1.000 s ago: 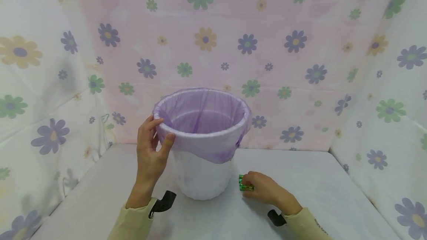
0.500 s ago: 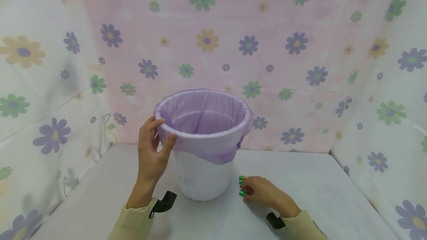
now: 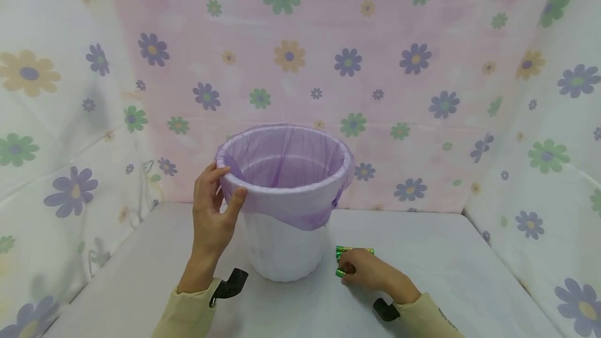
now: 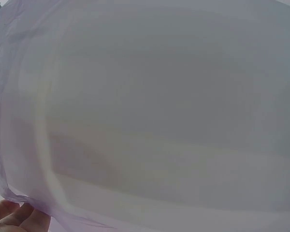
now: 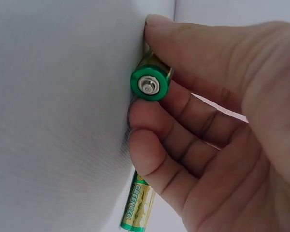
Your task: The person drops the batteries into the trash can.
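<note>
A white trash can (image 3: 285, 254), lined with a thin purple bag (image 3: 286, 205) folded over its rim, stands upright on the table. My left hand (image 3: 213, 220) grips its left side at the rim, thumb on the front of the bag. Its white wall fills most of the left wrist view, with fingertips at the lower left. To the right of the can, my right hand (image 3: 371, 270) pinches a green and gold battery (image 5: 149, 84) between thumb and fingers, low at the tabletop. Just beyond it lie further batteries (image 3: 355, 250), partly hidden by the hand.
The white table (image 3: 413, 239) runs back to a pink flowered cloth (image 3: 310, 77). White flowered cloth walls stand on the left (image 3: 51, 129) and right (image 3: 554, 119). A black wrist mount (image 3: 231, 284) juts from the left sleeve, another mount (image 3: 386, 309) from the right.
My right hand has drawn the nearest battery slightly toward me, apart from the others. The farthest battery shows more now. My left hand and the trash can stay put.
</note>
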Demonstrator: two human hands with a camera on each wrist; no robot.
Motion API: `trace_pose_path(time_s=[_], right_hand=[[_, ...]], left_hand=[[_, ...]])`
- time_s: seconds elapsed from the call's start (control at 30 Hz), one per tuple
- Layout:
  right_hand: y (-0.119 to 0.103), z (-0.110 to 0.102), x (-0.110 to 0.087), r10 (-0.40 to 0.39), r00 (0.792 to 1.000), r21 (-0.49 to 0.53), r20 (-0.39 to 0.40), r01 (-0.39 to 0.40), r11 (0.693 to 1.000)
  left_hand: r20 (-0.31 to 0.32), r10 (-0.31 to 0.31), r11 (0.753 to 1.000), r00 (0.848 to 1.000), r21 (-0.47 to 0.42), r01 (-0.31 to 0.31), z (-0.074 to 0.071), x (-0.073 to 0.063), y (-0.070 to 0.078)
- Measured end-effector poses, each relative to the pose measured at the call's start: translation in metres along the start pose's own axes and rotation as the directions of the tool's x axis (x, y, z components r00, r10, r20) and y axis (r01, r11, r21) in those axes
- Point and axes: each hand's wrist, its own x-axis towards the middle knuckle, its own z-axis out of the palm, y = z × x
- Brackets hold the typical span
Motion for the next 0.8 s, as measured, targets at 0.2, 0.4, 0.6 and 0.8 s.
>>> trace_pose_path(time_s=[0.2, 0.4, 0.6, 0.8], right_hand=[[0.002, 0.000, 0.001, -0.004, 1.000, 0.034, 0.005, 0.004, 0.999], [0.000, -0.009, 0.000, -0.028, 1.000, 0.049, -0.004, 0.029, 0.998], [-0.014, -0.030, -0.003, -0.068, 0.998, 0.026, -0.017, 0.069, 0.997], [-0.040, -0.066, -0.010, -0.099, 0.995, -0.020, -0.031, 0.099, 0.995]], left_hand=[[-0.001, -0.004, 1.000, 1.000, -0.001, 0.004, 0.000, 0.000, 0.000], [-0.001, -0.005, 1.000, 1.000, 0.006, 0.005, 0.002, 0.001, 0.000], [-0.008, 0.001, 1.000, 1.000, 0.007, -0.001, 0.002, 0.001, 0.017], [-0.006, -0.008, 1.000, 1.000, -0.007, 0.008, 0.003, 0.001, 0.031]])
